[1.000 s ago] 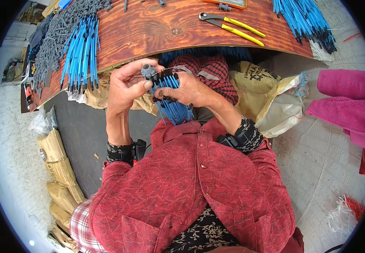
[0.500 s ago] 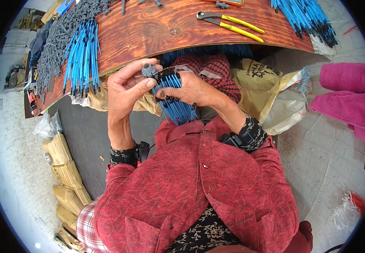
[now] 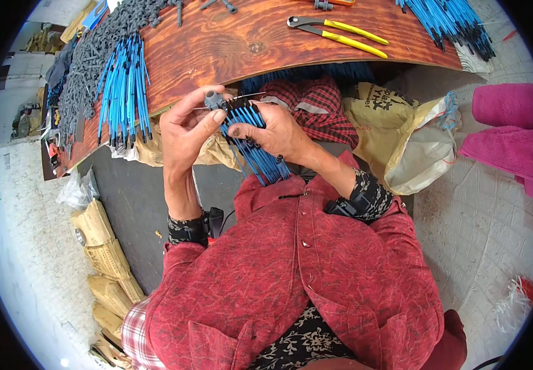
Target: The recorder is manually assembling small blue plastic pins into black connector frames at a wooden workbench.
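My left hand point(image 3: 182, 139) pinches a small grey plastic fitting point(image 3: 213, 100) between thumb and fingers, above my lap. A thin metal wire point(image 3: 251, 95) runs sideways behind the fitting and over the bundle's top; whether it passes through the fitting I cannot tell. Close beside, my right hand point(image 3: 283, 134) grips a bundle of thin blue rods point(image 3: 259, 165) with black ends. Its thumb lies across the rods, whose lower ends hang toward my lap. The fitting sits right at the bundle's upper black ends; whether they touch is hard to see.
A wooden table point(image 3: 217, 52) curves across the far side. On it are yellow-handled pliers point(image 3: 340, 36), a grey fittings heap point(image 3: 97, 65) and blue rod bundles at left point(image 3: 124, 92) and right point(image 3: 448, 24). An open woven sack point(image 3: 423, 145) stands right, near pink padded cushions point(image 3: 510, 145).
The grey fitting has tilted, its round end now facing more upward. The rod bundle leans slightly more to the right at its lower end. Both hands keep their hold, and the whole view has shifted slightly.
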Demonstrator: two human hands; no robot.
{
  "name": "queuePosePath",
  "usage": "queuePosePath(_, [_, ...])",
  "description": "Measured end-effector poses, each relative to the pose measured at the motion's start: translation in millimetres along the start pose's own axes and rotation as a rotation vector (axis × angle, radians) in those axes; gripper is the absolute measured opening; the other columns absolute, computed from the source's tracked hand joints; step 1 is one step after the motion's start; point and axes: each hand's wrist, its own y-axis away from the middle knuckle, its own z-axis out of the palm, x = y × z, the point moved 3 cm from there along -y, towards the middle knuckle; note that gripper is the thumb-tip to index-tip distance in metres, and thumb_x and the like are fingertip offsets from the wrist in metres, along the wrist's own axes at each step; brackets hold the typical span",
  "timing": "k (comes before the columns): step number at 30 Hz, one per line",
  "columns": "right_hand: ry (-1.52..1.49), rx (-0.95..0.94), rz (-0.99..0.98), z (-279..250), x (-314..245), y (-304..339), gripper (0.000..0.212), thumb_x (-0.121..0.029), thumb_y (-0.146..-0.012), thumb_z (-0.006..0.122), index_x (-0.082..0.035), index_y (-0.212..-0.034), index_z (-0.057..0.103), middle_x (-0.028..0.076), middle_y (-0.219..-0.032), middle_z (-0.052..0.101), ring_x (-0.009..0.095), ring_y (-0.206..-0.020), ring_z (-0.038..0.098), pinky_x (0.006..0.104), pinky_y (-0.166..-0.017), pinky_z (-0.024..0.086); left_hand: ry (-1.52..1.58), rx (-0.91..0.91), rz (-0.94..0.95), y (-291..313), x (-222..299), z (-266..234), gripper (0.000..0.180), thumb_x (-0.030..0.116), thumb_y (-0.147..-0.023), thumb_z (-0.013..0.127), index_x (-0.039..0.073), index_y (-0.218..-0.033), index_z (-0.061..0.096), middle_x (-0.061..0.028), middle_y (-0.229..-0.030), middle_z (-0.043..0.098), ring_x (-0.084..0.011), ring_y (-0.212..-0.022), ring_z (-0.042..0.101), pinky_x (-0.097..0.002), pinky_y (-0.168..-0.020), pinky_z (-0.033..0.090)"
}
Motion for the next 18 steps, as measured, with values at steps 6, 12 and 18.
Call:
queuePosePath(6, [-0.005,-0.064,0.003,4.2,1.1,-3.0,0.046,-0.044,-0.090,0.075,-0.001,-0.106,0.067,0.011,-0.074,0.067,0.016,-0.067,0.063,0.0334,-0.066,0.052,0.027,-0.045,-0.016,-0.1,-0.4,-6.6,0.044,-0.001,-0.084,0.078,-0.005,-0.126,0.065,-0.0141,-0.115,0.071,-0.0180,-0.104,0.069,-0.0296,-0.089,0.057])
queuePosePath(12, [-0.019,-0.082,-0.105,2.7,6.7,-5.7,0.055,-0.053,-0.092,0.070,-0.002,-0.112,0.065,0.010,-0.076,0.067,0.016,-0.068,0.063,0.0343,-0.066,0.052,0.097,-0.140,-0.084,-5.5,-1.3,-8.7,0.043,0.000,-0.084,0.078,-0.004,-0.125,0.066,-0.0130,-0.117,0.070,-0.0184,-0.105,0.068,-0.0314,-0.091,0.055])
queuePosePath(18, [0.090,-0.167,-0.066,-4.1,4.6,-7.7,0.063,-0.063,-0.096,0.058,-0.001,-0.106,0.063,0.012,-0.070,0.063,0.021,-0.065,0.061,0.0370,-0.062,0.049,0.098,-0.083,-0.125,-4.6,-1.8,-6.9,0.044,0.001,-0.083,0.078,-0.003,-0.125,0.066,-0.0115,-0.119,0.068,-0.0177,-0.106,0.066,-0.0305,-0.092,0.053])
